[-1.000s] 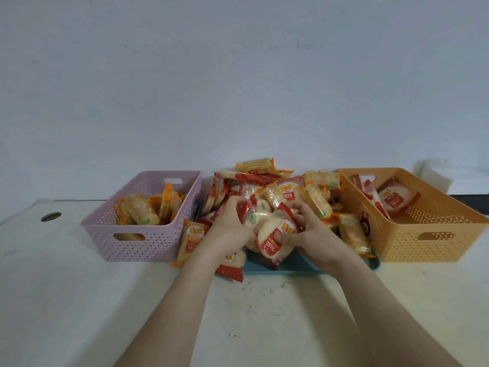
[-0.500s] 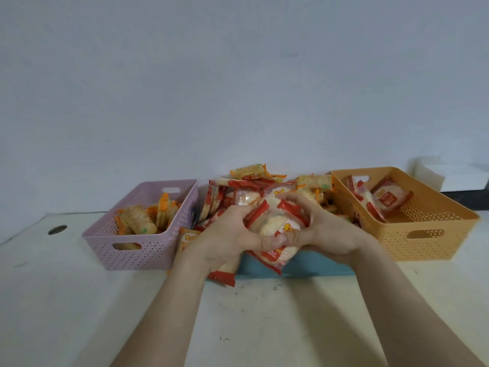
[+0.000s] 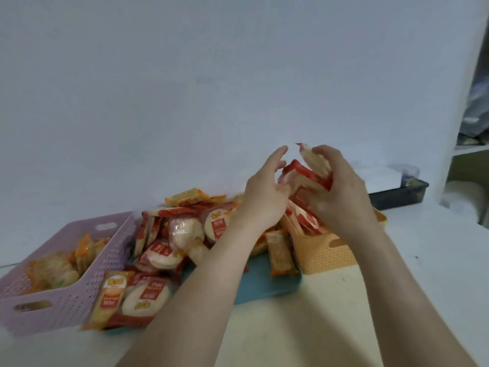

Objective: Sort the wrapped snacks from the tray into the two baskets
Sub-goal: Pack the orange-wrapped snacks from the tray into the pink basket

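Note:
A heap of wrapped snacks, red and orange packs, covers the blue tray at the middle. My right hand grips a bunch of red-wrapped snacks above the orange basket. My left hand is beside that bunch with its fingers spread, touching the packs' left side. More red packs lie in the orange basket under my hands. The lilac basket at the left holds several orange-wrapped snacks.
A pale wall rises close behind the table. A dark tray with a small container sits at the back right. A shelf unit stands at the far right edge. Two packs hang over the blue tray's front left edge.
Both hands lifted a bunch of red packs off the heap and carried it right and up over the orange basket. The left hand's fingers have spread. The camera turned right.

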Motion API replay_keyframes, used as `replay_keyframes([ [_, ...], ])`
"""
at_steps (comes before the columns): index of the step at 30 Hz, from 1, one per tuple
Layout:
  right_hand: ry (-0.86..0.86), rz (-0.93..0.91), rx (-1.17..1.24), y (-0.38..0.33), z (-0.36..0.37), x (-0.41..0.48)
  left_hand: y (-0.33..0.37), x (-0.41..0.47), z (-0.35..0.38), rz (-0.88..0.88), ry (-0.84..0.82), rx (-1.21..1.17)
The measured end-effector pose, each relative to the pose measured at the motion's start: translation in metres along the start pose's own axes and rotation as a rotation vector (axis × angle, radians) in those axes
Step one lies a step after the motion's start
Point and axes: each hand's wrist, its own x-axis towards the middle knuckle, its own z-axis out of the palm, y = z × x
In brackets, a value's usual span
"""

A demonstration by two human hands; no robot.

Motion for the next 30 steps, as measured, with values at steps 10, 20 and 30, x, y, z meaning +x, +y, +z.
replay_keyframes([
  [10,-0.332,-0.119,-0.287,-0.023,0.064,-0.011,-0.082,-0.088,-0.068,-0.099,0.114,0.602],
  [20,-0.912,-0.215,-0.344,-0.057,0.165,-0.096,-0.159,-0.176,-0.112,-0.502,0.012,0.866],
  [30,-0.699,-0.322,-0.170,-0.054,0.167,-0.101,-0.148,-0.182,-0.115,-0.390,0.360,0.059],
])
